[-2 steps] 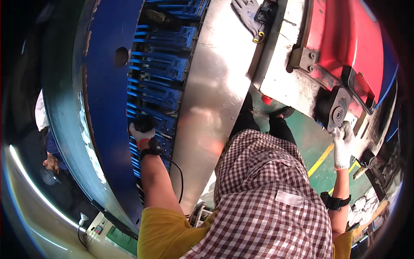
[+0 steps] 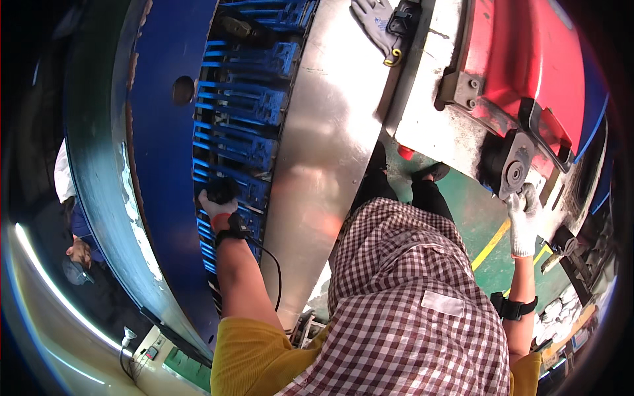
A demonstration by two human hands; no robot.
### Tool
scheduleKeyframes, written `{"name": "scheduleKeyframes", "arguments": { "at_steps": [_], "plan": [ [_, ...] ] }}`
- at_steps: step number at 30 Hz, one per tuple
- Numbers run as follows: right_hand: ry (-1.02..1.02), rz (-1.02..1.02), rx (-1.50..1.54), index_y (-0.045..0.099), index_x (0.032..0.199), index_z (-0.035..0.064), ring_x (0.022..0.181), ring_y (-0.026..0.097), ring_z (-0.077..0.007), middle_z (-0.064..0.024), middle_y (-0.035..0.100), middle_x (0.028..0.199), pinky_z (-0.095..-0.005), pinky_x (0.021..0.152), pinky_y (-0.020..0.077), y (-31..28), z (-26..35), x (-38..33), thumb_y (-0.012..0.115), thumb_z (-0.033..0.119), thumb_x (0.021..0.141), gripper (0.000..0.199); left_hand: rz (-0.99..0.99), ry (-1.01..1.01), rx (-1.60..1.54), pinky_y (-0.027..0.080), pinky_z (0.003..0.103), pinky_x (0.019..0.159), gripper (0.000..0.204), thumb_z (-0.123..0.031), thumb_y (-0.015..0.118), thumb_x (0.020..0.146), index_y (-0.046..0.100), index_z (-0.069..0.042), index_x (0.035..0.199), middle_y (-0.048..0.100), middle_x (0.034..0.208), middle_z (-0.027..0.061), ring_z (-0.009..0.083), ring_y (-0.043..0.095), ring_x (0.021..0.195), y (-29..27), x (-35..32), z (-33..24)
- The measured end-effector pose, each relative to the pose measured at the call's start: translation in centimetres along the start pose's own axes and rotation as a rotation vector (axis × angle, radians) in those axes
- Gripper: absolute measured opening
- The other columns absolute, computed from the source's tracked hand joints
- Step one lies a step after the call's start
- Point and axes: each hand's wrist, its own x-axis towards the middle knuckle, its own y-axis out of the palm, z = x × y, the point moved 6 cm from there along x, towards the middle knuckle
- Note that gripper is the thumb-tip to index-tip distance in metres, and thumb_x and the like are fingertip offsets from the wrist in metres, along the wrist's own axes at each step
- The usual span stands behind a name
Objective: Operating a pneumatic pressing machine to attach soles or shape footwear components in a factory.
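My left hand [image 2: 216, 206], in a pale glove, is closed round a dark, rounded part [image 2: 224, 189] at the blue slotted rack [image 2: 254, 142]. Shadow hides that part's details and most of the fingertips. On the right, my right hand [image 2: 525, 212], in a white knitted glove, has its fingers bent against the lower end of a black rubber mount [image 2: 515, 173]. This mount has a flat plate with a round centre and sits at the edge of the pale, worn machine table [image 2: 439, 129], below a red machine cover [image 2: 538, 53].
A smooth metal ledge [image 2: 323, 132] runs between the rack and my body. A grey glove [image 2: 375, 26] and a small black device [image 2: 403, 20] lie at its far end. A thin black cable [image 2: 279, 277] hangs by my left forearm. Another person [image 2: 79, 251] is beyond the blue panel [image 2: 165, 145].
The view has shifted very slightly. Both hands keep nearly the same places, with the right fingers still at the mount.
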Motion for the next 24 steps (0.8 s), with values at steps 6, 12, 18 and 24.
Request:
{"name": "scheduleKeyframes", "arguments": {
  "at_steps": [6, 12, 18, 24],
  "plan": [
    [-0.021, 0.047, -0.065, 0.057, 0.097, 0.0009, 0.083, 0.043, -0.0154, -0.0046, 0.046, 0.085, -0.0305, 0.079, 0.0435, 0.3, 0.7, 0.2, 0.076, 0.007, 0.092, 0.02, 0.055, -0.006, -0.03, 0.055, 0.049, 0.097, 0.032, -0.043, 0.074, 0.086, 0.074, -0.017, 0.104, 0.075, 0.109, 0.002, 0.0242, 0.071, 0.104, 0.6, -6.0, 3.4],
    [-0.061, 0.047, 0.006, 0.066, 0.102, 0.0014, 0.083, 0.055, -0.0153, -0.0061, 0.06, 0.084, -0.0333, 0.081, 0.0505, 0.5, 2.6, 0.2, 0.079, 0.013, 0.091, 0.021, 0.188, -0.057, -0.016, 0.05, 0.056, 0.105, 0.049, -0.04, 0.077, 0.085, 0.066, -0.014, 0.125, 0.069, 0.129, 0.0076, 0.0305, 0.064, 0.121, 4.8, -17.0, 9.8],
    [-0.214, 0.074, -0.12, 0.07, 0.111, 0.0055, 0.093, 0.067, -0.0284, -0.0125, 0.069, 0.098, -0.0446, 0.087, 0.0546, 0.1, 5.1, -0.4, 0.079, 0.026, 0.094, 0.028, 0.875, -0.158, 0.105, 0.028, 0.061, 0.131, 0.099, -0.035, 0.081, 0.077, 0.041, -0.002, 0.161, 0.049, 0.159, 0.0252, 0.0468, 0.046, 0.148, 14.5, -32.2, 12.3],
    [-0.524, 0.056, 0.133, 0.054, 0.154, 0.0019, 0.134, 0.059, -0.0426, -0.0252, 0.062, 0.143, -0.0502, 0.116, 0.0461, -6.8, 9.5, -2.3, 0.074, 0.032, 0.093, 0.071, 1.558, -0.231, 0.188, 0.025, 0.058, 0.133, 0.117, -0.033, 0.095, 0.075, 0.029, -0.002, 0.168, 0.038, 0.168, 0.024, 0.0465, 0.035, 0.156, 23.5, -51.5, 18.2]
  ]
}}
